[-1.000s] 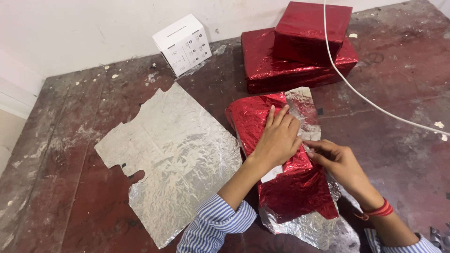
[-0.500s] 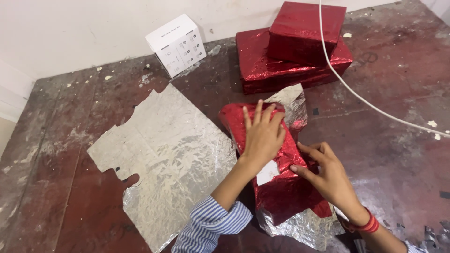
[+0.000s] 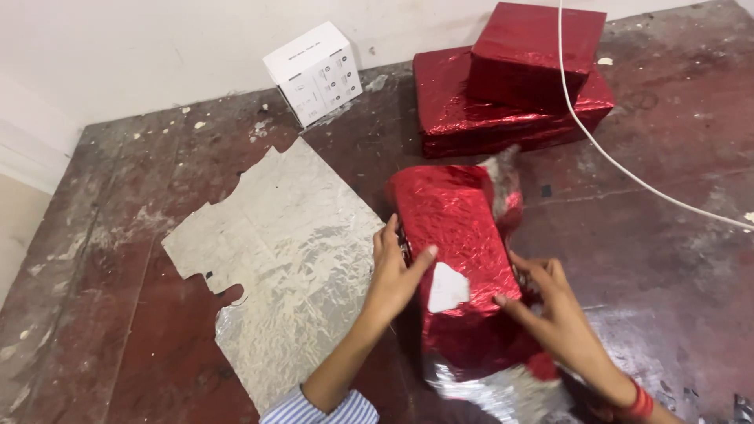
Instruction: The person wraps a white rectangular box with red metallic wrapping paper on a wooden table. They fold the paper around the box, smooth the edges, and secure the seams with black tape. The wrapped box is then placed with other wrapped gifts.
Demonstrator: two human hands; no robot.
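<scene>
My left hand (image 3: 395,276) and right hand (image 3: 550,302) clasp the red parcel (image 3: 455,235) from either side (silver foil (image 3: 283,267) lies beside it).

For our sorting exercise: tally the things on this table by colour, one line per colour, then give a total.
Red: 3 – the parcel in hand, the large parcel, the small parcel on top of it
Silver: 1 – the foil sheet
White: 2 – the box, the cable
Total: 6
</scene>
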